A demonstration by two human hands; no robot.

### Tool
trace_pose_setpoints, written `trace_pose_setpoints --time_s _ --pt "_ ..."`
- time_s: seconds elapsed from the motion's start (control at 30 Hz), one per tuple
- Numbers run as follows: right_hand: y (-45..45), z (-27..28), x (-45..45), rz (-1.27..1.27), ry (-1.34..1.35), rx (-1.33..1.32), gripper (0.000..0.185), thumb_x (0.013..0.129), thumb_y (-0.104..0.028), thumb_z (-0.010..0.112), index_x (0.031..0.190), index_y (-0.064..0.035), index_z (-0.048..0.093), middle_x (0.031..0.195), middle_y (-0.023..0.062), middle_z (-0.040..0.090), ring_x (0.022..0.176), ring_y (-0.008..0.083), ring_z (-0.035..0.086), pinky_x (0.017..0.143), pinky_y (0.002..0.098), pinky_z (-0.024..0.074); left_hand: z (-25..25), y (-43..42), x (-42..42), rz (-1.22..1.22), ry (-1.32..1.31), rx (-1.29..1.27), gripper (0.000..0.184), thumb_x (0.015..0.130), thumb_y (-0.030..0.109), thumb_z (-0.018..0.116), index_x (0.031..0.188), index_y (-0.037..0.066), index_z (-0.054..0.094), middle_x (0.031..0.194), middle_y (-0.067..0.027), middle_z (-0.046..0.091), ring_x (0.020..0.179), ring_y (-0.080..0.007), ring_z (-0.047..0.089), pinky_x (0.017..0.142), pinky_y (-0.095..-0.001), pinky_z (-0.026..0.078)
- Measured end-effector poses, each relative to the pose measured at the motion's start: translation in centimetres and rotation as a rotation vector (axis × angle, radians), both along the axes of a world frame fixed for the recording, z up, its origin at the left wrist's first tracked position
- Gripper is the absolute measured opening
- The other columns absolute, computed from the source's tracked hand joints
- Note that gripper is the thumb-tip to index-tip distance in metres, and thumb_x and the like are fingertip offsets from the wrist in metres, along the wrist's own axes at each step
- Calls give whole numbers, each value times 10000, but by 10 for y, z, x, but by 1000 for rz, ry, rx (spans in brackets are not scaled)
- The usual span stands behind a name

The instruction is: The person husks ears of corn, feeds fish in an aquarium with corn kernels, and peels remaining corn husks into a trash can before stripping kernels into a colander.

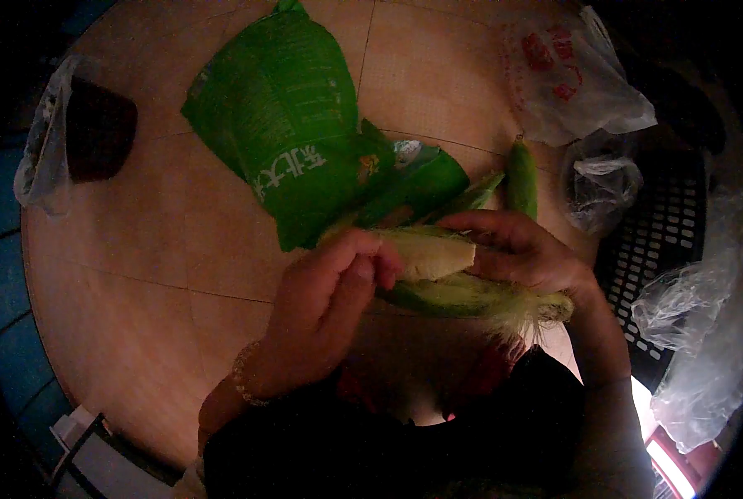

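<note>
Both my hands are at a partly husked corn ear, whose pale inner part shows between them. My left hand is closed, thumb against fingers, on the ear's left end. The fingers of my right hand curl round its right end. Just below lies a green husked ear with loose pale silk at its right. Behind my hands, a green bag with white characters lies on the floor. An unpeeled green ear is just beyond my right hand.
A dark bin with a clear plastic liner stands at the left. At the right are a white plastic bag with red print, a black perforated basket and clear plastic. Tiled floor spreads beneath.
</note>
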State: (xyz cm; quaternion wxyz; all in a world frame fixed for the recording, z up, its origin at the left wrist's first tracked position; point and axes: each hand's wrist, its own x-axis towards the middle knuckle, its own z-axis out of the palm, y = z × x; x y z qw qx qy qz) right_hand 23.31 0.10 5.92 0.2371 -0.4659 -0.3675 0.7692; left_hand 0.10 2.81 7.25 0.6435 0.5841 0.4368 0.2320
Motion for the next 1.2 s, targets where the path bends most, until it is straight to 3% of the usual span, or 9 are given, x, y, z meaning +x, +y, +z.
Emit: trace_pose_setpoints --time_s 0.1,0.3,0.37,0.47,0.6,0.67,0.77,0.87,1.2 --pt "2 2 0 36 -2 16 413 816 -118 520 1196 -21 391 1103 100 503 986 141 456 836 256 382 -2 4 -2 -21 -182 -121 84 794 81 466 854 32 497 701 -17 509 609 -67 451 538 -219 374" --pt "4 7 -5 20 -32 37 459 790 -29 503 1218 0 343 1112 100 491 971 140 488 816 248 403 5 6 4 7 64 22 210 707 78 585 907 46 530 777 -14 508 680 -64 430 589 -179 354" --pt "6 9 -5 96 -107 33 457 791 -22 495 1221 -1 340 1114 101 489 973 138 486 811 247 404 16 13 7 -192 338 240 322 661 70 630 969 38 545 784 -20 515 679 -81 441 592 -187 369" --pt "6 13 -11 25 25 63 451 792 -14 483 1220 -1 342 1117 87 488 960 133 487 802 243 406 -4 8 7 -138 165 324 356 659 62 619 1006 27 544 813 -50 533 706 -113 485 634 -215 412" --pt "5 11 -13 33 -10 112 442 791 -6 471 1216 0 348 1122 71 486 921 107 490 768 227 413 5 14 9 -235 295 278 347 659 51 607 997 11 541 869 -87 544 774 -150 530 704 -250 439" --pt "4 8 -11 27 51 86 421 815 -102 499 1210 -22 379 1135 77 484 1006 138 450 862 257 369 -13 9 13 -91 144 430 327 640 166 620 925 22 550 741 -108 529 598 -214 524 549 -290 432" --pt "2 8 -13 4 59 45 415 817 -105 498 1205 -15 384 1136 70 485 1010 137 448 870 262 362 -4 8 11 -138 191 184 327 667 52 593 982 -10 535 900 -111 549 825 -173 545 726 -270 444" --pt "-1 0 -16 -24 64 25 436 785 -10 484 1203 14 364 1139 71 475 869 70 487 721 202 414 -5 9 10 -163 226 167 319 673 47 585 982 -13 534 894 -110 551 820 -172 546 723 -273 444" --pt "-1 1 -19 47 -45 -6 420 800 -34 482 1202 8 368 1105 71 490 950 105 473 800 221 396 -17 7 -1 -200 213 222 320 682 61 587 991 -8 536 868 -106 553 791 -164 552 680 -250 454"
